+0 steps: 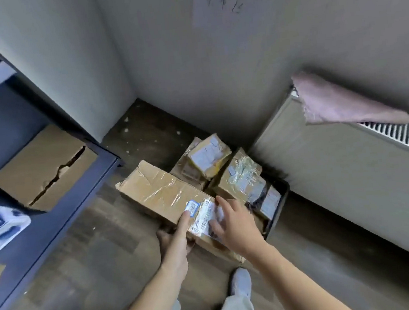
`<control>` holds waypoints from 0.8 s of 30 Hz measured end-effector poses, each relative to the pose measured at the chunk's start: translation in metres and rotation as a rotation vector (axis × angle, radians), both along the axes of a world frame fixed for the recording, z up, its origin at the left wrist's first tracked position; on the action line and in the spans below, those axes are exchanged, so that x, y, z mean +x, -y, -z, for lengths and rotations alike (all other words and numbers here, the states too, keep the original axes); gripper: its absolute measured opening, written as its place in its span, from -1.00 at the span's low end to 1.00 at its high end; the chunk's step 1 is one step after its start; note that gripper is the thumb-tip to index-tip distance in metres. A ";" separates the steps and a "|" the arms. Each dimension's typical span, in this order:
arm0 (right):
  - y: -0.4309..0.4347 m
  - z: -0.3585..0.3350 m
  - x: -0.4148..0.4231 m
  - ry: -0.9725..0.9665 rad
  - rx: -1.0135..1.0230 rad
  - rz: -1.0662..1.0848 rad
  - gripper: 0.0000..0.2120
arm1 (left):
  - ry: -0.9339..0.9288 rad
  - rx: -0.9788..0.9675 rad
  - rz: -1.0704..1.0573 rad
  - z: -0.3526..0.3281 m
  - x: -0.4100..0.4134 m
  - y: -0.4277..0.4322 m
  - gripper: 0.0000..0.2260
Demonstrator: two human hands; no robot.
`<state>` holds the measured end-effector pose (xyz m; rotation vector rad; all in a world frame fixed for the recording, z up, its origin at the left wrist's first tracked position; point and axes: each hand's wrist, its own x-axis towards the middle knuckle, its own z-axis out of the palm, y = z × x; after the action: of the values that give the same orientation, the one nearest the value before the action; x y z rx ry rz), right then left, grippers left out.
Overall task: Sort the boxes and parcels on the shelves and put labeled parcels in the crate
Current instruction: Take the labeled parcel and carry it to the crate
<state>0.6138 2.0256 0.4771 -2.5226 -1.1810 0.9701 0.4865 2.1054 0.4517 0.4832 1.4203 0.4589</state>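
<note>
With left hand (174,237) gripping the near end of the labelled box (156,189) and right hand (235,226) spread flat on its label, just beside the crate (281,197), lower level onto the parcels (240,176) inside, label kept upward.

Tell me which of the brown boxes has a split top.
The cardboard box on the dark shelf at the left: a jagged crack runs across its top. The long taped parcel and its neighbours show none.

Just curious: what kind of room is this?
Likely a small storeroom for post: a metal shelf with a cardboard box, labelled parcels piled in a crate on the floor, and a long parcel gripped by the left hand.
</note>
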 end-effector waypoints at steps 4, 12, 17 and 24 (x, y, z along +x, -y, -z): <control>0.013 0.058 0.035 -0.025 -0.114 -0.252 -0.01 | -0.049 -0.015 -0.081 0.055 0.031 0.013 -0.51; 0.047 0.169 0.074 0.065 -0.215 -0.369 0.06 | -0.077 -0.200 0.075 0.158 0.069 0.035 -0.45; 0.070 0.218 0.089 0.058 -0.294 -0.386 0.11 | -0.143 -0.320 0.289 0.201 0.075 0.039 -0.58; 0.063 0.249 0.096 0.090 -0.367 -0.394 0.14 | -0.179 -0.331 0.267 0.231 0.092 0.039 -0.57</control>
<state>0.7096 1.9622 0.2280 -2.6832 -1.7123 1.2765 0.5787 2.0665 0.2209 0.4436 1.5402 -0.0374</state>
